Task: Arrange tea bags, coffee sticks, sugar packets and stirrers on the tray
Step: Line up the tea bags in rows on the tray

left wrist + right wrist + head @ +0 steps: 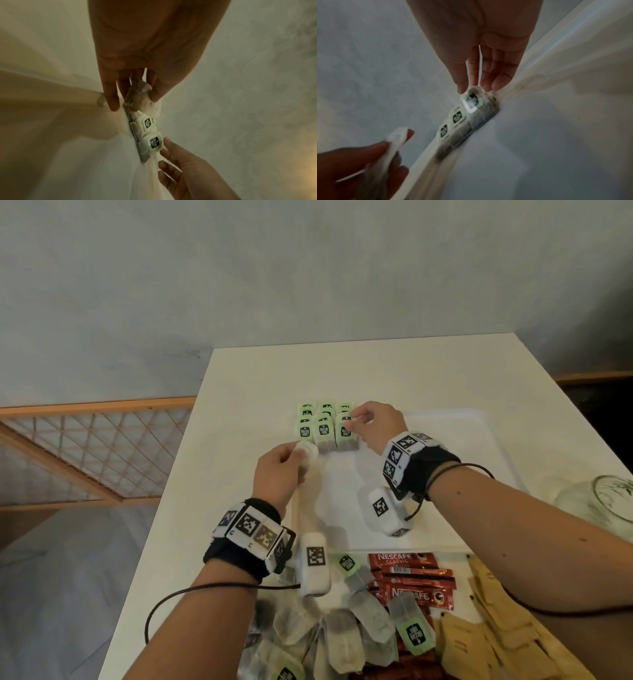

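Rows of tea bags [323,422] with green tags stand in the far left corner of the white tray [445,446]. My right hand [354,421] pinches the top of the rightmost front tea bag [472,102] between thumb and fingers [495,83]. My left hand [298,455] grips one loose tea bag [308,453] just left of the front row, at the tray's left edge. In the left wrist view this held tea bag [137,94] hangs above the row [149,124], with my right hand's fingers [169,152] beside it.
At the near table edge lie a pile of loose tea bags [342,628], red Nescafe sticks [411,580] and brown sugar packets [496,638]. A thin wooden stick [295,515] lies along the tray's left edge. A glass jar [603,501] lies at the right. A wooden lattice [85,446] is left of the table.
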Demonstrator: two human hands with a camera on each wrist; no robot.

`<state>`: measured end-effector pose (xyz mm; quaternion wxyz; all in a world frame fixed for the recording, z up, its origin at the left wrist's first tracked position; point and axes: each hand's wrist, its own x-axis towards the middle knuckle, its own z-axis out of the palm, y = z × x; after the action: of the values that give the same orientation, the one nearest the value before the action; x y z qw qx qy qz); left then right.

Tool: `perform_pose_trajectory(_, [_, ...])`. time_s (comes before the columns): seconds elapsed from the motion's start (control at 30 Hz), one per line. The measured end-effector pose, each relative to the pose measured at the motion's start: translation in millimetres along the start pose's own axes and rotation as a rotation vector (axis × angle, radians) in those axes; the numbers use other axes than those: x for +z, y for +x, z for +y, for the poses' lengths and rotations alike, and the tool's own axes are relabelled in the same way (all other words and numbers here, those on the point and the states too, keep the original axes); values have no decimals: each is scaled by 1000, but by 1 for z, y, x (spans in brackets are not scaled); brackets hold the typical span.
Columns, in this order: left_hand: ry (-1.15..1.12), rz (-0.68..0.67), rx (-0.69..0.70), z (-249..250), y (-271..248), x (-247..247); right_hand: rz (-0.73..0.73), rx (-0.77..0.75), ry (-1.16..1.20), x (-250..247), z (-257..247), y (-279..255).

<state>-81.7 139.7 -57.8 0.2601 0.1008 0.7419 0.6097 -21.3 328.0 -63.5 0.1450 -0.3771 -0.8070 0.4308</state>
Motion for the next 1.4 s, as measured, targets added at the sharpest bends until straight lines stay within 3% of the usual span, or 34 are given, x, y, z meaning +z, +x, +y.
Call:
perform_pose_trajectory(0.1, [16, 10, 44, 2, -3, 6, 10, -41, 61, -8, -5, -16])
perform_pose_trajectory(0.3, [77, -22, 174, 6, -15, 23, -219, -35, 138, -18, -17, -61])
perform_pose_trajectory(0.6, [474, -143, 295, 15, -32, 38, -127, 23, 150, -30, -18, -72])
perform_pose_trajectory(0.8, [533, -71, 327, 14, -21, 31, -259, 32, 287, -21, -24, -74])
perform_pose_trajectory(1.07, [565, -65, 85, 0, 22, -14, -280, 111, 233, -17, 4, -60])
perform_pose_trajectory(1.4, [580, -54, 57, 9, 75, -15, -162, 201, 39, -9, 8, -30])
